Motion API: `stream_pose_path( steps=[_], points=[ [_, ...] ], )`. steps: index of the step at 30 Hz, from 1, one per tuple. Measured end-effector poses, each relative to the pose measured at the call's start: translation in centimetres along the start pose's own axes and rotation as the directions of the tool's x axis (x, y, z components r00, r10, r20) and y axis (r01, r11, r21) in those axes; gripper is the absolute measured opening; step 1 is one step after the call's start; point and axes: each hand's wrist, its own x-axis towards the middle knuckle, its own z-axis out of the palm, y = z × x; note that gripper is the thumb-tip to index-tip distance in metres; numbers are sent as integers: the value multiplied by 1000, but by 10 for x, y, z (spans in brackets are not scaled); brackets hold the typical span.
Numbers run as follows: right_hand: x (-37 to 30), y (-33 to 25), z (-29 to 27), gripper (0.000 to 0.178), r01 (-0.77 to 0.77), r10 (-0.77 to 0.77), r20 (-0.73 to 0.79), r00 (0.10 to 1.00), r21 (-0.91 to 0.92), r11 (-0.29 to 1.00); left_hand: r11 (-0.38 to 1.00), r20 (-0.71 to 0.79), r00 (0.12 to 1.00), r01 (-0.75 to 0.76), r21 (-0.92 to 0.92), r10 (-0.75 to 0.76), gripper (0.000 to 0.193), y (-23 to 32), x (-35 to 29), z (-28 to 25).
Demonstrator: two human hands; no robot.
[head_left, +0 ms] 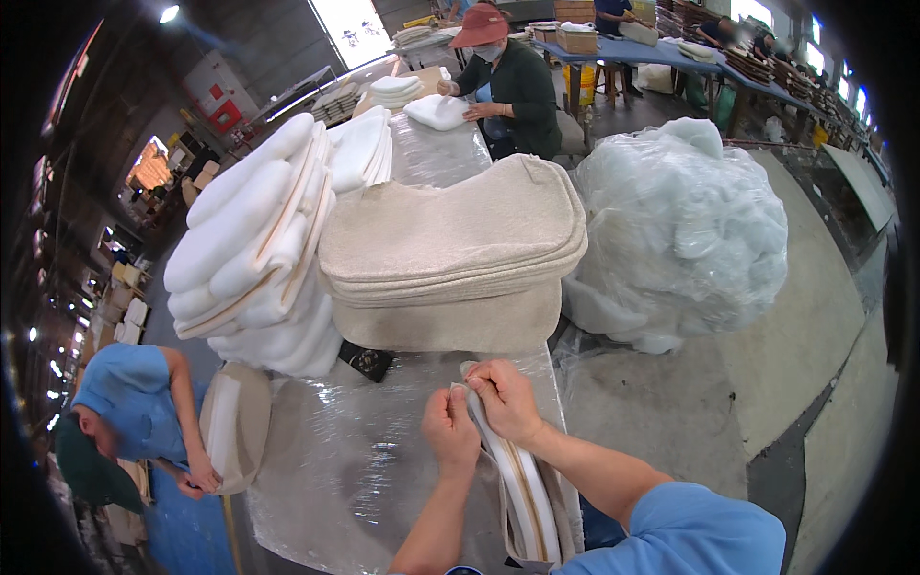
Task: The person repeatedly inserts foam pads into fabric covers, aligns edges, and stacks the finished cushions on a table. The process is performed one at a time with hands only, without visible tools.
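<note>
A beige fabric cushion cover (573, 508) stands on edge at the table's front, with white padding (513, 474) showing along its open side. A brownish strip runs lengthwise down the middle of the padding. My left hand (450, 428) is closed on the cover's upper end, thumb and fingers pinched together. Right beside it my right hand (504, 399) pinches the same end of the cover. The exact edge between my fingertips is partly hidden. Beyond my hands lies a stack of beige covers (450, 230).
Folded white padding (240, 240) is piled at the left, near a small black item (365, 362). A large plastic-wrapped white bundle (680, 235) sits at the right. A co-worker (129, 402) handles a beige cushion (235, 422) at left; another person (508, 91) works across the plastic-covered table (335, 460).
</note>
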Motion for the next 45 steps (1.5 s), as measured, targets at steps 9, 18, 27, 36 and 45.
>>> stream_pose_path(
  steps=[9,18,27,36,45],
  points=[
    [17,-5,-3,22,15,-16,176,984,8,1000,984,-99,980,-176,-40,171,13,-10,13,0],
    [17,7,-11,16,-179,180,255,950,-27,983,928,20,994,112,-356,-112,15,-7,37,-10],
    [-2,4,-3,15,-132,123,200,972,28,991,935,797,598,322,-146,-82,39,-29,134,35],
    [-8,-2,-12,17,-97,51,270,962,158,983,956,768,625,288,-61,-139,32,-18,101,24],
    [-9,-1,-11,24,-54,19,204,979,168,984,944,663,749,213,-251,7,33,-39,95,28]
  ],
)
